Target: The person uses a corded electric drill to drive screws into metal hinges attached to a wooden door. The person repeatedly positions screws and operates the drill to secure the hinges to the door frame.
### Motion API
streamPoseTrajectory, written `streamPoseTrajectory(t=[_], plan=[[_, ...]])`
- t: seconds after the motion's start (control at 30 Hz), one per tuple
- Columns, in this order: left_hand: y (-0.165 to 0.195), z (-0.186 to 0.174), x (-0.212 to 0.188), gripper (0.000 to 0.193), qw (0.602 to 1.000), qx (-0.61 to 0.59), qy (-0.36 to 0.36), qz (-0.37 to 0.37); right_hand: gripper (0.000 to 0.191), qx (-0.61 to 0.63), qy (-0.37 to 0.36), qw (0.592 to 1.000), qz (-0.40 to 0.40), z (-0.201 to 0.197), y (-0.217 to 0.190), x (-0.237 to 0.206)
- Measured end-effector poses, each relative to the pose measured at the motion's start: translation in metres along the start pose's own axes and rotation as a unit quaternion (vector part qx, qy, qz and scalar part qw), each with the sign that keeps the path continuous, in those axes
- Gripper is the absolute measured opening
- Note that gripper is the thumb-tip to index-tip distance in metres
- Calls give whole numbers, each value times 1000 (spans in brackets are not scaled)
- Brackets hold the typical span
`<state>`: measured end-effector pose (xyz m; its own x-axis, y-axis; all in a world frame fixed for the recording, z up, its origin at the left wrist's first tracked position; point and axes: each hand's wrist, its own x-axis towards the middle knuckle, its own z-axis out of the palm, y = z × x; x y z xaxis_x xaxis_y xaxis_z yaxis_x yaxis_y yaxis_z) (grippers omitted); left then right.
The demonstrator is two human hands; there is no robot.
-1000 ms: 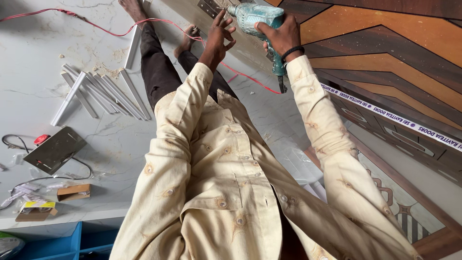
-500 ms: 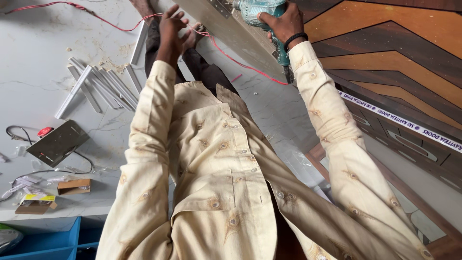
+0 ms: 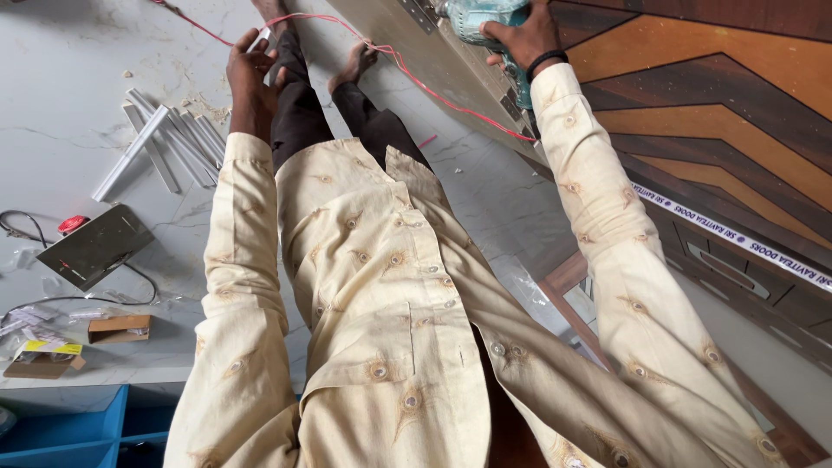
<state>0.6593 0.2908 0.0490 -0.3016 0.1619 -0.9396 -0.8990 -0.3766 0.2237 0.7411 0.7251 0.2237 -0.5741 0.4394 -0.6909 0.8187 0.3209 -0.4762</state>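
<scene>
Drill: teal body, partly cut off at top edge.
My right hand: grip closed round drill.
My left hand: grip empty, fingers loose.

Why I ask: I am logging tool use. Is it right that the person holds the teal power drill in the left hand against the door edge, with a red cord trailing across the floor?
Not quite: the head view shows the right hand gripping the teal power drill. The left hand is empty, away from the door edge. The red cord is as described.

white metal strips on marble floor, small cardboard boxes, grey plate, blue crate
</scene>
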Motion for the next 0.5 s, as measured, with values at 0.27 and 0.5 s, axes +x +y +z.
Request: streamPoseTrajectory(t=[0.27, 0.5], plan=[[22, -22, -22, 55, 999, -12, -17, 33, 51, 29, 11, 999, 24, 6, -21, -2], [36, -94, -51, 48, 997, -25, 5, 69, 55, 11, 59, 998, 8, 10, -28, 0]])
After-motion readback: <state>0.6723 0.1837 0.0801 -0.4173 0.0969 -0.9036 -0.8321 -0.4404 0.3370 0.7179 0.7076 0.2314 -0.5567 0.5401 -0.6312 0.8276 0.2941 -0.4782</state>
